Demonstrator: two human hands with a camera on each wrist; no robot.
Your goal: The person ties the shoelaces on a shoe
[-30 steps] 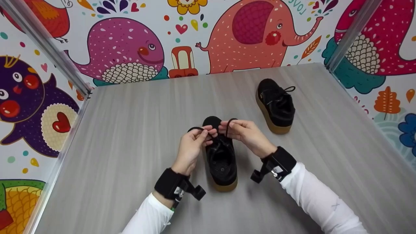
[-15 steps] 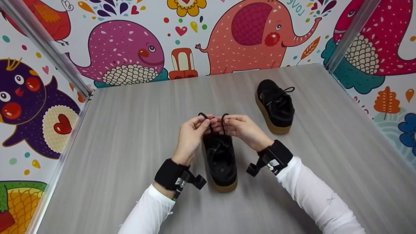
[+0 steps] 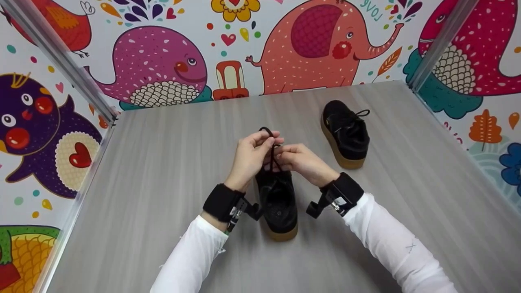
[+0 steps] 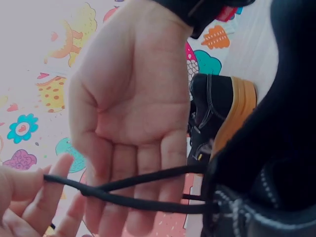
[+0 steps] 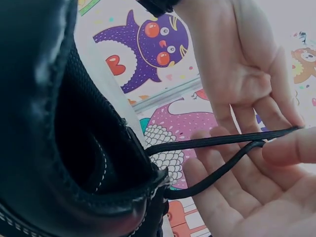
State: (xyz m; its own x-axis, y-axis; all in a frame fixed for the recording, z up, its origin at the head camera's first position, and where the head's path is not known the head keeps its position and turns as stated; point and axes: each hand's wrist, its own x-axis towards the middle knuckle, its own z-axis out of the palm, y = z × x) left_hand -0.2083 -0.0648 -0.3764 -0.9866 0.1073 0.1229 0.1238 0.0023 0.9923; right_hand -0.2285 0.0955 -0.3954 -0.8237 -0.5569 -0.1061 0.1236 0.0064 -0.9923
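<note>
The left hand (image 3: 256, 152) has come inward and forward to meet the right hand (image 3: 303, 160), so the laces (image 4: 148, 200), held apart a second ago, now cross; the crossing step seems under way. Palms face each other, the left farther forward, the fingers of each pinching one lace over the near shoe (image 3: 281, 219) on the counter (image 3: 183, 183).
</note>
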